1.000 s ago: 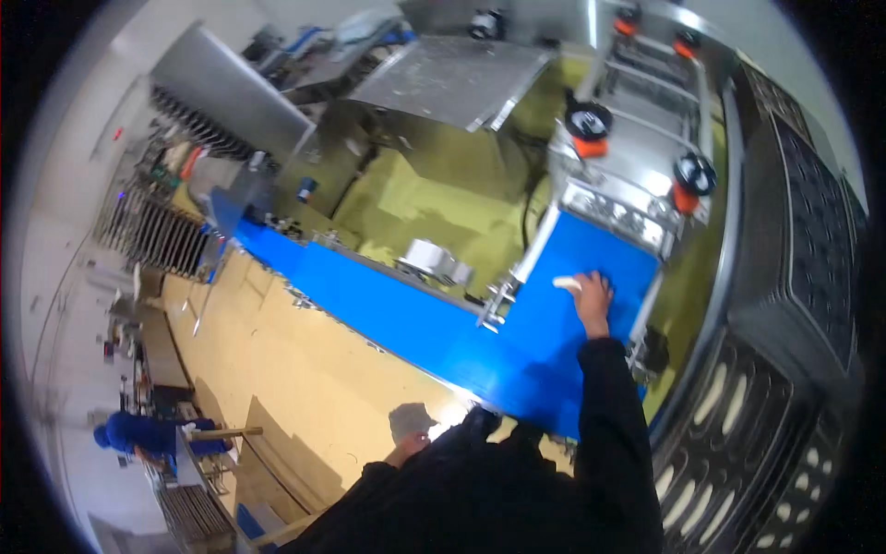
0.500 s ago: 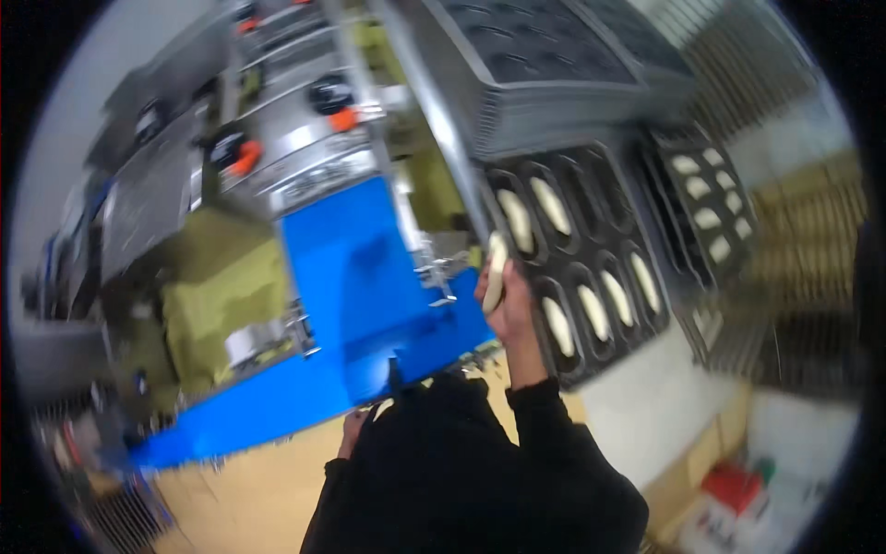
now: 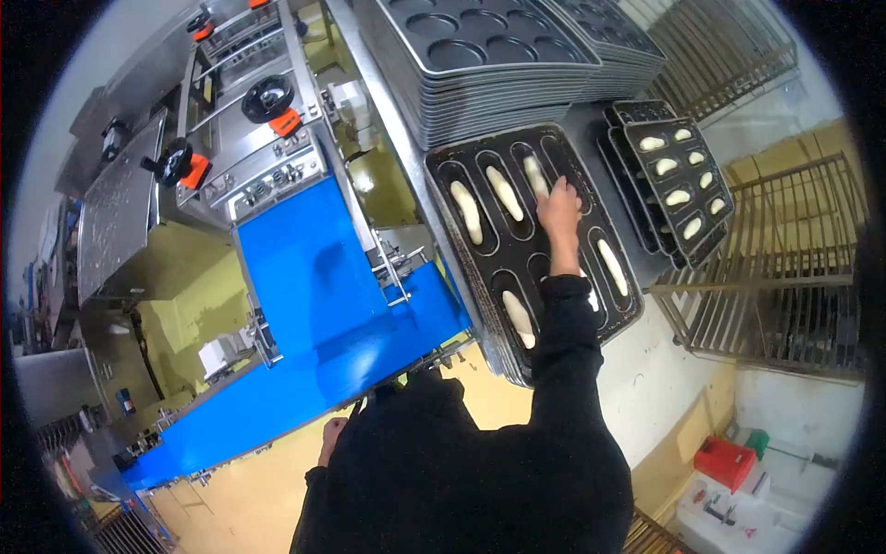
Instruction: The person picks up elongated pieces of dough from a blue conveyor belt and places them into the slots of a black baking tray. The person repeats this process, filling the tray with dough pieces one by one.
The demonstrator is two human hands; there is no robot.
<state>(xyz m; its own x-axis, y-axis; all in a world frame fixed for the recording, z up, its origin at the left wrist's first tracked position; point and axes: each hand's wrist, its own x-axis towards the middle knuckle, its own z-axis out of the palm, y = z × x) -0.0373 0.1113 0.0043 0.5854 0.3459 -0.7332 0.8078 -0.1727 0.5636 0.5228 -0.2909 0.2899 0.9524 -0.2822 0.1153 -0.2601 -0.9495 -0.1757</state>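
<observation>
My right hand (image 3: pixel 560 214) reaches over a dark baking tray (image 3: pixel 554 247) with long oval moulds. Its fingers are closed on the near end of a pale, slightly blurred dough stick (image 3: pixel 534 174), which lies at the third mould of the far row. Two more dough sticks (image 3: pixel 505 193) rest in the moulds to the left. In the near row a dough stick (image 3: pixel 520 319) shows at the left and another (image 3: pixel 613 268) at the right; my sleeve hides most between them. My left hand (image 3: pixel 332 434) is low beside my body, fingers curled; what it holds, if anything, is hidden.
A blue conveyor belt (image 3: pixel 305 268) runs to my left from a metal machine with black handwheels (image 3: pixel 268 99). Behind the tray rises a stack of round-mould pans (image 3: pixel 503 92). To the right are another tray with small dough pieces (image 3: pixel 678 198) and a wire rack (image 3: pixel 775 268).
My right hand has carried the dough stick from the tray's left edge rightward to the far row's third mould. The view has shifted. My left hand stays low by my body.
</observation>
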